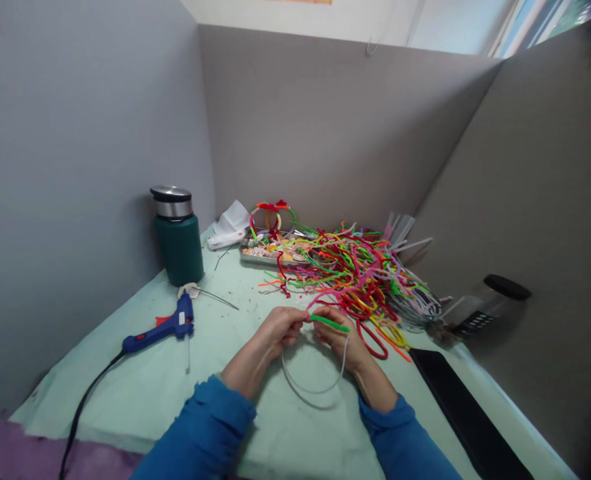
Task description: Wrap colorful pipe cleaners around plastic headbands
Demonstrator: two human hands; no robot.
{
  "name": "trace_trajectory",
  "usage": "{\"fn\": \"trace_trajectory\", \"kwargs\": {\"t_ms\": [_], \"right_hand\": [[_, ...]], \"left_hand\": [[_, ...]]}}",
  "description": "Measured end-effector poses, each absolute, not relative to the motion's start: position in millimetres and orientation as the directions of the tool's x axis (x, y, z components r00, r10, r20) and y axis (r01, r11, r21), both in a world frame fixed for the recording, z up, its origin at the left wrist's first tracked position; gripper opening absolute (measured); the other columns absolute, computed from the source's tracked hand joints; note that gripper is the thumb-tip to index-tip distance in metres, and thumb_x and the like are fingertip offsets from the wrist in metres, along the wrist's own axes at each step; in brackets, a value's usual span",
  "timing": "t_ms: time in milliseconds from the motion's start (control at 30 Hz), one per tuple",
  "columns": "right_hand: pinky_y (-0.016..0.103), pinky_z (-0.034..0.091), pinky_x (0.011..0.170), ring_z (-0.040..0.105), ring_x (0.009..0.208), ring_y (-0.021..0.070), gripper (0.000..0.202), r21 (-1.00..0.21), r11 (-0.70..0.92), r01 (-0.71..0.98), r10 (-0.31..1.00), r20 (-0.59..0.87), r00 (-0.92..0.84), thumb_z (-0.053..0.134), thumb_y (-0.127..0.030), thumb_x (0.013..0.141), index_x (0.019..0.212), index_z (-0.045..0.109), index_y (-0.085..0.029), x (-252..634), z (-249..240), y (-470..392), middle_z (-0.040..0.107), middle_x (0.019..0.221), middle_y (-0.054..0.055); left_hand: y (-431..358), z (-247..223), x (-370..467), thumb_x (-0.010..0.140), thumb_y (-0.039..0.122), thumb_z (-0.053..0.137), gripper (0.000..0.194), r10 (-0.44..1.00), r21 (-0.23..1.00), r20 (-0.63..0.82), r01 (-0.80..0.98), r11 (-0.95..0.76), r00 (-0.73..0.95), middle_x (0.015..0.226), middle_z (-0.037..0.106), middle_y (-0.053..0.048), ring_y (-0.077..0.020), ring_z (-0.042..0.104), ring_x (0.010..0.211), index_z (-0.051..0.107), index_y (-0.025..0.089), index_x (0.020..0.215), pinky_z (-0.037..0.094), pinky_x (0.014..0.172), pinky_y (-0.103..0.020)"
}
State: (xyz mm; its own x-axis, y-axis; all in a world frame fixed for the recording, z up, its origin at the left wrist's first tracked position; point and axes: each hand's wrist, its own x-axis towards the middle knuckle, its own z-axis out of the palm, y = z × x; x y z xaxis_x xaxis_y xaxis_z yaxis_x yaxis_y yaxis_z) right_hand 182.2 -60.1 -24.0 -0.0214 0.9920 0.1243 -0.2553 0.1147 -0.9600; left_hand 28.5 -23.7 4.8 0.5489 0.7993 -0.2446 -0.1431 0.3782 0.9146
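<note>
A thin grey hoop [311, 392] hangs down between my two hands, just above the table cloth. Its upper right part is wrapped with green pipe cleaner [330, 324]. My right hand [342, 337] is closed around this green part. On the other side my left hand [282, 330] is closed, with thumb and fingers pinched where a pink pipe cleaner [320, 298] meets the hoop. The pink strand's free end rises away toward the pile. Both fingertips are close together, and the exact grip of each is partly hidden.
A large tangle of coloured pipe cleaners [360, 267] lies ahead, beside a metal tray [255, 259] with small pieces. At left are a blue glue gun [175, 325] with a cord and a green bottle [178, 247]. A black flat object [455, 400] and a clear jar [495, 300] stand right.
</note>
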Motion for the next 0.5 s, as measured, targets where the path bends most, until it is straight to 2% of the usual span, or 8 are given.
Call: {"fn": "trace_trajectory", "kwargs": {"t_ms": [200,367,500], "right_hand": [[0.022,0.034,0.043,0.048,0.05,0.009,0.029,-0.929,0.081,-0.362,0.997,0.068,0.046,0.072,-0.039,0.067,0.088,0.065,-0.02,186.1,-25.8,-54.5,0.058,0.07,0.0],[0.022,0.036,0.044,0.047,0.048,0.0098,0.029,-0.927,0.086,-0.366,0.99,0.04,0.132,0.073,-0.045,0.065,0.075,0.066,-0.018,184.4,-26.8,-54.0,0.055,0.059,-0.002],[0.022,0.034,0.042,0.045,0.046,0.0094,0.031,-0.93,0.086,-0.357,0.984,0.023,0.176,0.073,-0.046,0.064,0.073,0.066,-0.017,184.6,-28.4,-51.5,0.054,0.057,-0.002]], "left_hand": [[-27.7,4.8,30.4,0.061,0.034,0.069,0.031,0.747,0.907,-0.262,-0.107,0.406,0.612,0.045,0.028,0.01,-0.0018,0.016,0.037,0.043,0.017,0.059,0.004,0.039,-0.023],[-30.9,5.0,34.1,0.062,0.037,0.069,0.028,0.72,0.928,-0.271,-0.026,0.372,0.639,0.046,0.029,0.01,-0.0021,0.016,0.037,0.05,0.016,0.063,0.004,0.038,-0.023],[-30.8,4.0,35.1,0.063,0.035,0.066,0.025,0.741,0.94,-0.274,0.006,0.342,0.613,0.048,0.031,0.009,-0.0024,0.017,0.038,0.052,0.015,0.066,0.005,0.038,-0.023]]}}
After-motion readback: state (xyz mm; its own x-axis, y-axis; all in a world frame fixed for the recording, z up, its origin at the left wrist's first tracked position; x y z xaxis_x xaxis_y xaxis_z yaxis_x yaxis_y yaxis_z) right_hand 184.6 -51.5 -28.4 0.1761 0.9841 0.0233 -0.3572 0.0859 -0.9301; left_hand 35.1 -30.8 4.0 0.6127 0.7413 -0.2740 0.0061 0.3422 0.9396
